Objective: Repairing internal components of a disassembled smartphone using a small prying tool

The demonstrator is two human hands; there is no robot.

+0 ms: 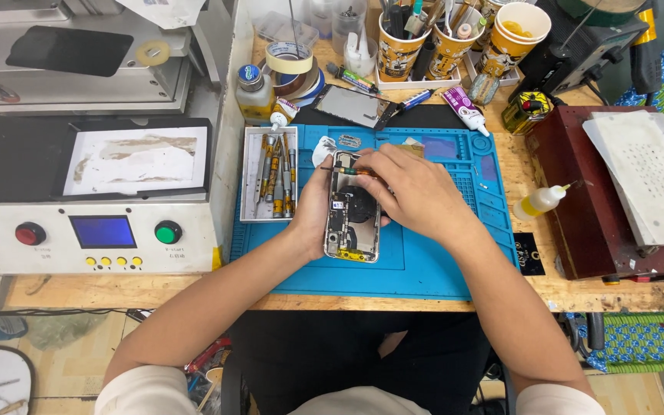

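Right fingers: the fingers (369, 170) of the right hand (416, 192) are pinched around a thin screwdriver with an orange and green band (347, 170), its tip pointing left onto the upper end of the phone.
Left fingers: the left hand (315, 207) is wrapped along the left edge of the phone, fingers clasping the frame and steadying it against the mat.
Phone: an opened smartphone with its back cover off (353, 219) lies just left of centre in the frame, long side upright, showing a round black coil, small boards and a yellow strip at its lower end.
Progress: to my eye the phone is already opened and the inner parts are exposed; the driver is working at the top end, while the coil, the boards and the lower parts sit in place, so much of the inside looks untouched. Whether any screw is out I cannot tell.
Mat: a blue silicone work mat (432, 265) lies under the phone on the wooden surface (86, 292).
Tray: a white tray of metal screwdrivers (270, 183) sits just left of the left hand.
Farther out: a small squeeze bottle with yellow liquid (538, 203) at centre right, printed paper cups full of tools (397, 48) along the top, a white machine with red and green buttons (93, 230) at left.
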